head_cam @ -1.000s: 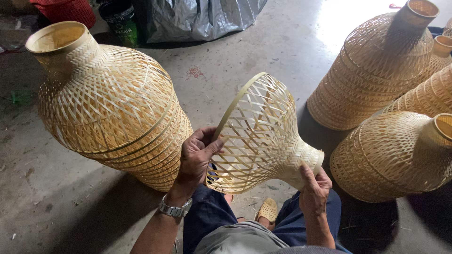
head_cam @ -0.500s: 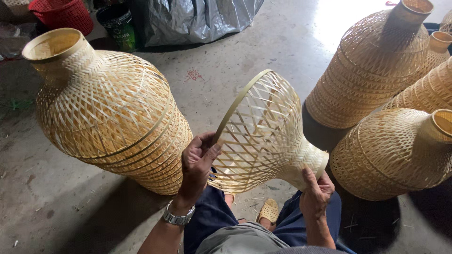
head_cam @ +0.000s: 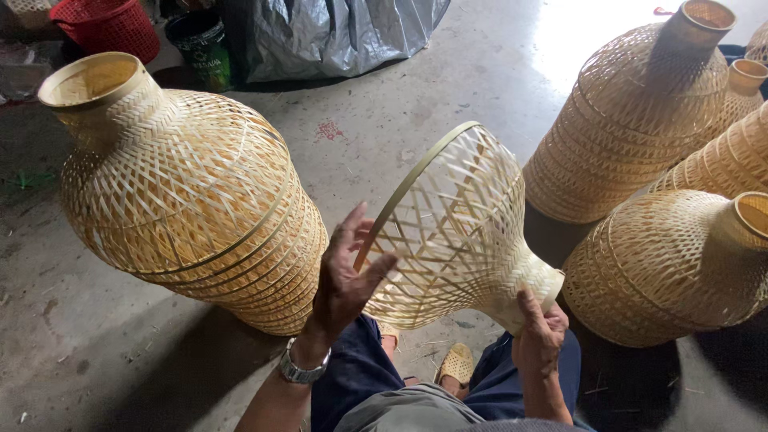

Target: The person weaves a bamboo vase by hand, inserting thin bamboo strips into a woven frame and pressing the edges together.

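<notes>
I hold a single woven bamboo lampshade [head_cam: 456, 232], bell-shaped, with its wide rim tilted up and to the left. My right hand [head_cam: 538, 336] grips its narrow neck at the lower right. My left hand [head_cam: 346, 276], with a metal wristwatch on the wrist, has its fingers spread and rests against the rim's lower left edge, not closed around it. A nested stack of the same shades [head_cam: 184, 192] leans just left of that hand, neck pointing up-left.
More stacks of woven shades lie at the right [head_cam: 632, 120] and lower right [head_cam: 680, 264]. A red basket [head_cam: 108, 24], a dark bucket [head_cam: 200, 40] and a grey plastic sheet [head_cam: 344, 32] sit at the back on the concrete floor [head_cam: 96, 360].
My left hand has let go of the rim and opened its fingers. The shade has turned a little, and the view has shifted slightly.
</notes>
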